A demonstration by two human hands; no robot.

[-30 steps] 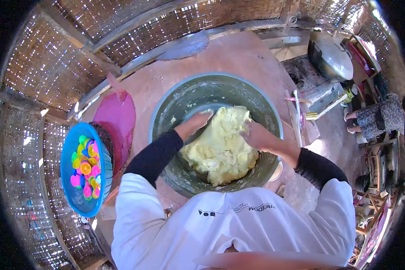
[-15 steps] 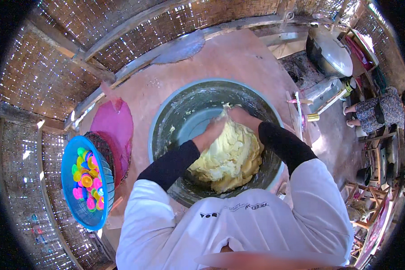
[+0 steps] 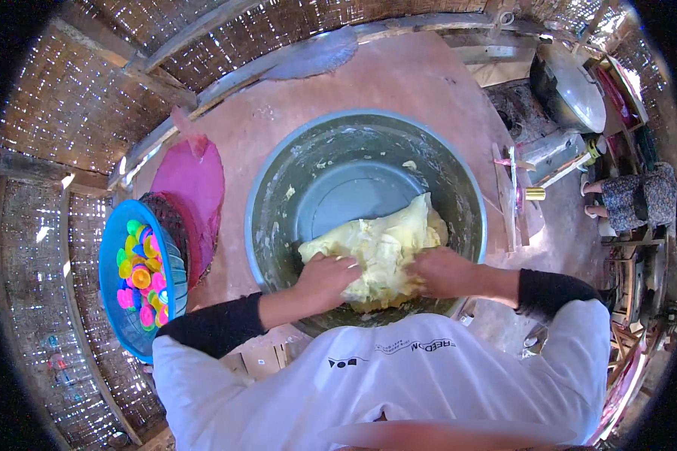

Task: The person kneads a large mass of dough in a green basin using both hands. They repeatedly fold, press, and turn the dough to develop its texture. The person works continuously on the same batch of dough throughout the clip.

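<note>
A large grey-green basin [image 3: 459,177] with a blue-grey rim holds a mass of pale yellow dough [image 3: 387,237]. The dough lies in the near half, with a peak standing up on its far right side. My left hand [image 3: 327,284] grips the dough's near left edge, its fingers curled over it. On the right side of the same lump, my right hand [image 3: 445,272] is closed on the dough, with its fingertips partly sunk out of sight. Smears and small bits of dough cling to the basin's inner wall.
At the left stands a blue plastic basket [image 3: 111,316] of colourful plastic pieces [image 3: 144,276], beside a pink round sheet [image 3: 195,177]. A big lidded pot [image 3: 572,90] sits by a stove at the far right. Another person [image 3: 632,199] is at the right edge.
Both hands have moved from the far side of the dough to its near left and right edges. The dough looks wider and flatter, and more of the basin's bottom shows.
</note>
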